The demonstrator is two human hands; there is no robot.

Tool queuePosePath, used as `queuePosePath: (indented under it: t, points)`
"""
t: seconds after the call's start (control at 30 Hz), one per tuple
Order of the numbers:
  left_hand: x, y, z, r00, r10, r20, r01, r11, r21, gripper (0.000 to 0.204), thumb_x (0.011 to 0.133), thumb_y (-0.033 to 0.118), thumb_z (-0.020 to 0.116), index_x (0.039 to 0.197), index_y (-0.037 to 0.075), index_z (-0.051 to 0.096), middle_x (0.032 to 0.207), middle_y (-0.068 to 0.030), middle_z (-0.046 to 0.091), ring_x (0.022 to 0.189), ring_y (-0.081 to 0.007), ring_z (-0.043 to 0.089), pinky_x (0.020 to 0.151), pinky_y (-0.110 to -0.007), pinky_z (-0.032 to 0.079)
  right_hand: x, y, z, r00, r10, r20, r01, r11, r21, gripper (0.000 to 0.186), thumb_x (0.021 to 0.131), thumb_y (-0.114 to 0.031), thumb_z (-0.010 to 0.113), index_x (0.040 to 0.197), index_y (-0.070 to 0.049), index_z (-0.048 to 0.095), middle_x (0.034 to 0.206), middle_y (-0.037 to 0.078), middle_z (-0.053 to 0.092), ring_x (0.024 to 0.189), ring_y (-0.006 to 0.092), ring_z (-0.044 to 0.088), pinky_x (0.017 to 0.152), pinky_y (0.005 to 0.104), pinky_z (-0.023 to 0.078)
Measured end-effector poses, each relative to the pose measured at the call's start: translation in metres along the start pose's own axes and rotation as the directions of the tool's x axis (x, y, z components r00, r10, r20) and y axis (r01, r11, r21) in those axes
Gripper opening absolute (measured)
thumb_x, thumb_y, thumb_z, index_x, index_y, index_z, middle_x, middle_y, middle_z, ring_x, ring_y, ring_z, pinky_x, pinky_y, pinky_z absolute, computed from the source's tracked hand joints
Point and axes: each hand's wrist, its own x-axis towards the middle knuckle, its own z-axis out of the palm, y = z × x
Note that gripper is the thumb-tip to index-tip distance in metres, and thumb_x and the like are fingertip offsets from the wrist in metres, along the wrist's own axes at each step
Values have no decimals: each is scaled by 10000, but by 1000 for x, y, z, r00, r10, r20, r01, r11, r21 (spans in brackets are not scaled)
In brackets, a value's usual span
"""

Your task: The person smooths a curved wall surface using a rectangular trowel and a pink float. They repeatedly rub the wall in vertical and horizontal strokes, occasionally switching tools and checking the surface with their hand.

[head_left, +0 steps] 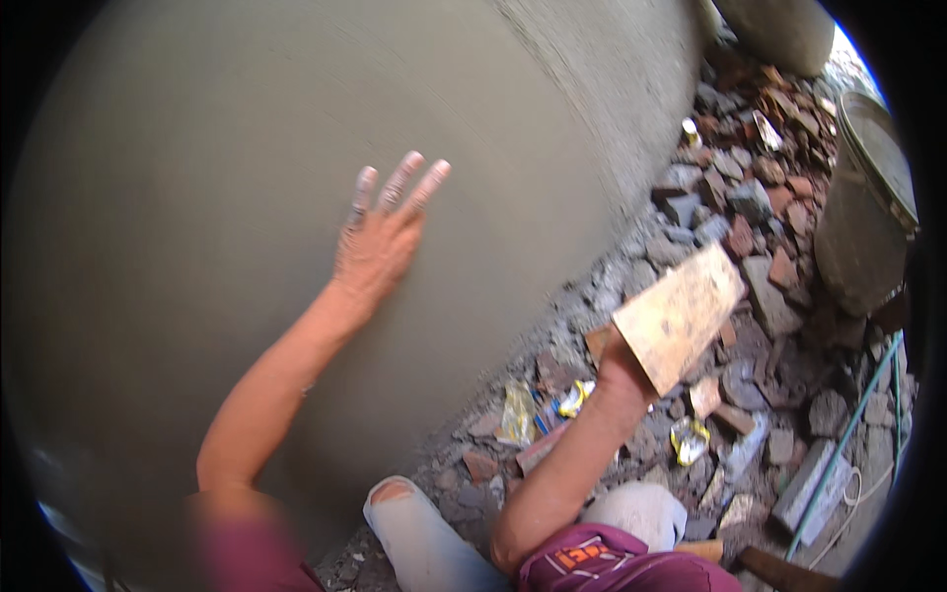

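A curved grey wall of smooth, wet-looking plaster [217, 168] fills the left and middle of the view. My left hand [383, 235] is open against it, fingers outstretched and their tips smeared with grey. Lower right of that, my right hand [623, 369] grips a wooden float [681, 316], held away from the wall over the rubble. The float's pale, stained flat face shows, while most of my right fingers are hidden behind it. Toward the upper right, the plaster [617, 89] looks rougher.
Broken brick and stone rubble [750, 202] covers the ground along the wall's foot. A large grey bucket [856, 222] stands at the right. Crumpled wrappers [689, 440] lie among the stones. A green hose or cord [850, 434] and a grey block [811, 491] are at the lower right.
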Motion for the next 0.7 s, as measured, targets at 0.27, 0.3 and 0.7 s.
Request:
queuePosePath:
  t: [0.27,0.3,0.7]
  points:
    - [-47,40,-21,994,9,111,67,745,-664,250,932,306,669,1009,69,687,1492,-105,505,1383,-315,477,1162,-511,353,-7,-69,27,666,696,267,-608,299,736,431,1053,-260,435,1416,-40,512,1339,106,623,1152,231,653,970,389,560]
    - [-62,45,-34,980,12,197,141,655,-742,311,935,323,669,1106,63,679,1458,-117,532,1339,-324,517,1122,-507,400,-11,-73,35,628,705,329,-674,283,682,397,1054,-242,441,1377,-28,523,1296,111,626,1110,242,661,942,399,568]
    - [-196,30,-103,832,-441,338,498,324,-804,375,901,280,714,1207,68,673,1193,-137,651,1118,-320,633,947,-450,506,-49,-148,121,857,206,472,-301,944,135,451,1046,-293,563,1263,93,483,1051,161,658,823,146,627,680,266,513]
